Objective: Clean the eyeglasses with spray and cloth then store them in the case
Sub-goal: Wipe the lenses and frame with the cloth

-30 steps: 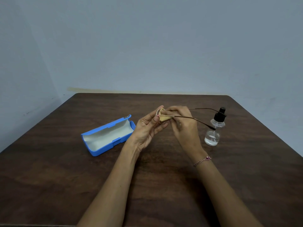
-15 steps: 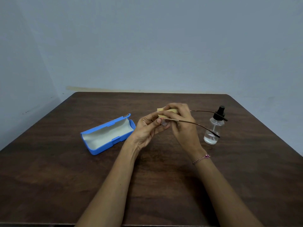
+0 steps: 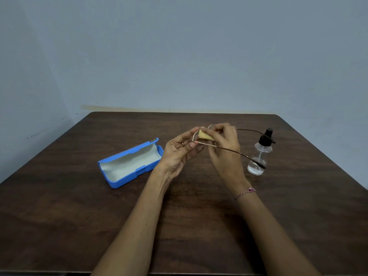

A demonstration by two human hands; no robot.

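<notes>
Fingers [image 3: 187,136] of your left hand [image 3: 176,156] curl in and pinch the front of the eyeglasses [image 3: 235,152] at the near hinge corner. The fingers [image 3: 220,128] of your right hand [image 3: 226,154] are closed on a folded yellow cloth [image 3: 205,135], pressing it against a lens. Both hands are raised over the middle of the dark wooden bench [image 3: 79,216], so the glasses are held off its surface.

On the bench to the left of your left hand lies the blue case [image 3: 127,179], open, its pale lining facing up and its long side set at a slant. To the right of your right hand stands the spray bottle [image 3: 258,156], upright, clear, with a black pump top and a little clear liquid at the bottom.

The eyeglasses have thin brown temples, unfolded and reaching right; from your view their tips cross in front of the bottle, the far one at the pump and the near one low on the body. The lens under the cloth is mostly hidden. You have a woven bracelet [image 3: 245,193] on your right wrist and a ring [image 3: 182,144] on your left hand.
</notes>
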